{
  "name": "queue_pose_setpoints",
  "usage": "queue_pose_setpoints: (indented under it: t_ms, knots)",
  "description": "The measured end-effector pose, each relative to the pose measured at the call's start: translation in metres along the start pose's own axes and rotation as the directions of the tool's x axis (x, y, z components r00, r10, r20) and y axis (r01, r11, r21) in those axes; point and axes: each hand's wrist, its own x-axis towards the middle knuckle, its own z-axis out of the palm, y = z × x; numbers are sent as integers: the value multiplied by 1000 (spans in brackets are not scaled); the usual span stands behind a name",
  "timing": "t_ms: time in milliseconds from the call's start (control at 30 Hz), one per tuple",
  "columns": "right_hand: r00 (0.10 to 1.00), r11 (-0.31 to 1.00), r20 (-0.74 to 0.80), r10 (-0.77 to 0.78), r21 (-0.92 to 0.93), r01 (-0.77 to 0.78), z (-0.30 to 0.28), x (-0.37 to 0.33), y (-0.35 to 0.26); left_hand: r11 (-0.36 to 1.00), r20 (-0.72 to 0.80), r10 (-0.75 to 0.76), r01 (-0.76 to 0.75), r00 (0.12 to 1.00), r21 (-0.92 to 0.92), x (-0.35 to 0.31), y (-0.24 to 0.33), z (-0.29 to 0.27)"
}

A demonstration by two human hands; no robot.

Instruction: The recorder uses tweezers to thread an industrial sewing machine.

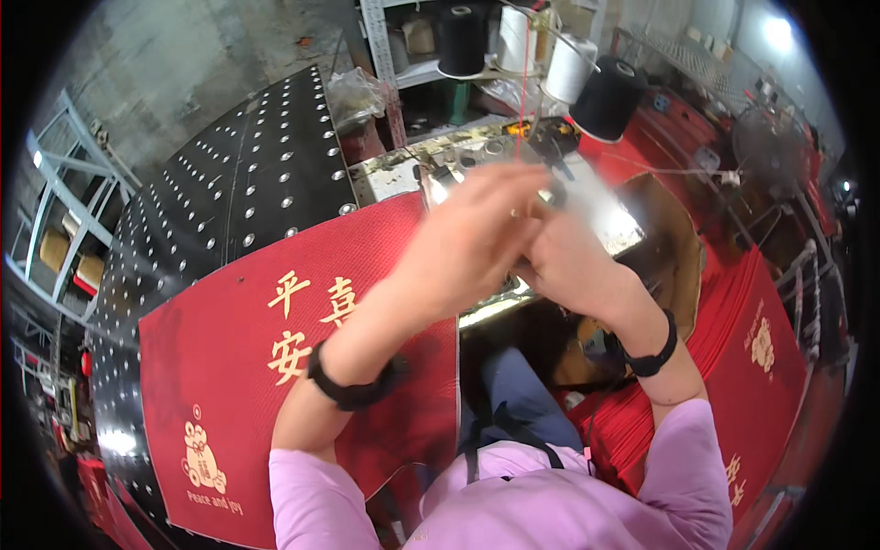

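My two hands meet in front of me over an industrial sewing machine (610, 220), and both are partly blurred. The fingers of my left hand (472, 229) curl in toward the right. My right hand (573, 257) is bent into a closed shape against them. A taut red thread (523, 105) drops from above to behind my left fingers. Whatever sits between the fingertips is hidden. Below and left of my left forearm lies a red mat (367, 234) with gold characters and a printed figure, draped over the table's side.
A black table with shiny metal studs (220, 197) stretches away at left. Black and white thread cones (461, 41) stand at the back. More red fabric (761, 367) is heaped at right, beside a brown curved panel (683, 247). A metal rack (69, 202) stands far left.
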Motion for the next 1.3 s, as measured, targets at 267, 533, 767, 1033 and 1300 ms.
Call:
queue_pose_setpoints:
  t_ms: [267, 533, 767, 1033, 1300]
  knots:
    - [987, 987, -73, 143, 87, -137, -57, -36, 11, 887, 181, -259, 308, 949, -344, 9, 0, 42]
    - [943, 729, -89, 321, 659, -186, -17, -37, 73, 951, -174, -180, 126, 968, -284, 23, -21, 67]
    - [762, 420, -34, 647, 850, -319, 15, -20, 92, 995, -143, -89, 81, 986, -60, 26, -50, 65]
    - [818, 470, -68, 571, 844, -257, 25, 9, 96, 913, 71, -393, 399, 917, -92, 47, -67, 40]
    - [850, 406, 98, 517, 846, -345, 25, -13, 113, 804, 8, -446, 404, 895, -436, 61, -98, -68]
